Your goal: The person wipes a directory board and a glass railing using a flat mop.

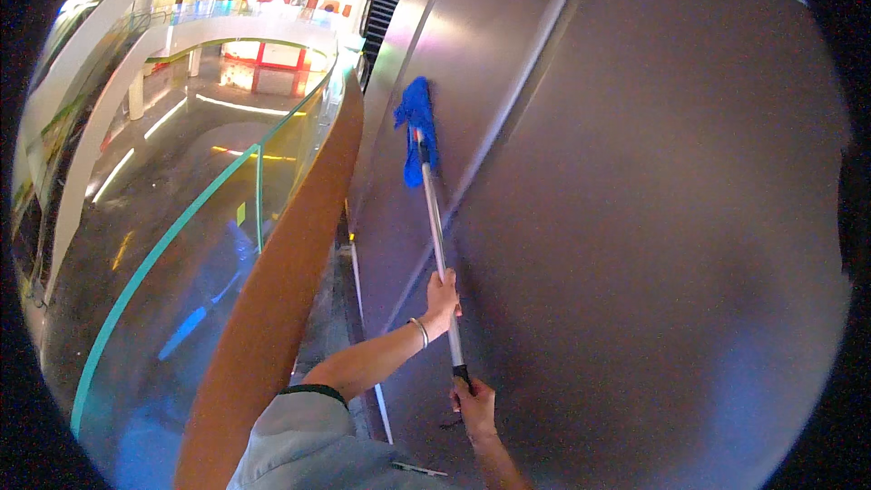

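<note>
A long metal pole (435, 218) runs up the middle of the head view, with a blue cloth mop head (419, 112) on its far end. The mop head lies against a large brown panelled wall (612, 184), left of a raised seam. My left hand (444, 294), with a bangle at the wrist, is closed round the middle of the pole. Lower down, my right hand (474, 405) grips the black handle at the near end.
A broad brown handrail (286, 272) curves along my left side. Beyond it stand a glass barrier with a green edge (146, 279) and a lower floor of a large hall (170, 170). An escalator (386, 3) rises past the wall's far end.
</note>
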Demonstrator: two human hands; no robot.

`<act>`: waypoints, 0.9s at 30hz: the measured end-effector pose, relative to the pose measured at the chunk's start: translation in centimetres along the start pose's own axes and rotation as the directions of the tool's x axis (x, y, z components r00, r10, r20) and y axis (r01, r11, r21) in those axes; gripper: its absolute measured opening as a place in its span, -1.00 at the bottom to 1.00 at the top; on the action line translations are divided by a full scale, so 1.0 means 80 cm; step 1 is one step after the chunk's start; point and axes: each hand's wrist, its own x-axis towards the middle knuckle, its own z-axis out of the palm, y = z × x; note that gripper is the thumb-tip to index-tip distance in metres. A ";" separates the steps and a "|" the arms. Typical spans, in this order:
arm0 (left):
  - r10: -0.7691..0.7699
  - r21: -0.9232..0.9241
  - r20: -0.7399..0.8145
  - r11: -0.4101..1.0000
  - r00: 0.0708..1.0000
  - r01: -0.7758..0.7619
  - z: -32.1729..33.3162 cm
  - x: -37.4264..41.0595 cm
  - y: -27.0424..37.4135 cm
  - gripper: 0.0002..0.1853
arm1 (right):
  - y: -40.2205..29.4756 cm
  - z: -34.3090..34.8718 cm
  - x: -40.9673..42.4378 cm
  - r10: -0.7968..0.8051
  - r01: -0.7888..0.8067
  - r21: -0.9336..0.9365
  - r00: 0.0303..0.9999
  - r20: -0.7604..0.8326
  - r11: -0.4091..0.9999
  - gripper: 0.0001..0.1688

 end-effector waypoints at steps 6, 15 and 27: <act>0.216 -0.026 0.276 0.976 0.937 -0.217 0.077 -0.074 0.097 -0.74 | -0.082 0.008 -0.040 -0.204 0.206 0.019 0.974 -0.097 0.978 -0.83; 0.419 -0.131 0.472 0.903 0.775 -0.409 0.157 -0.118 0.190 -0.69 | -0.180 0.005 -0.039 -0.272 0.261 0.181 0.961 0.041 0.948 -0.70; 0.387 -0.069 0.376 0.918 0.842 -0.391 0.143 0.016 0.247 -0.70 | -0.194 0.060 0.074 -0.185 0.142 0.252 0.971 0.155 0.957 -0.66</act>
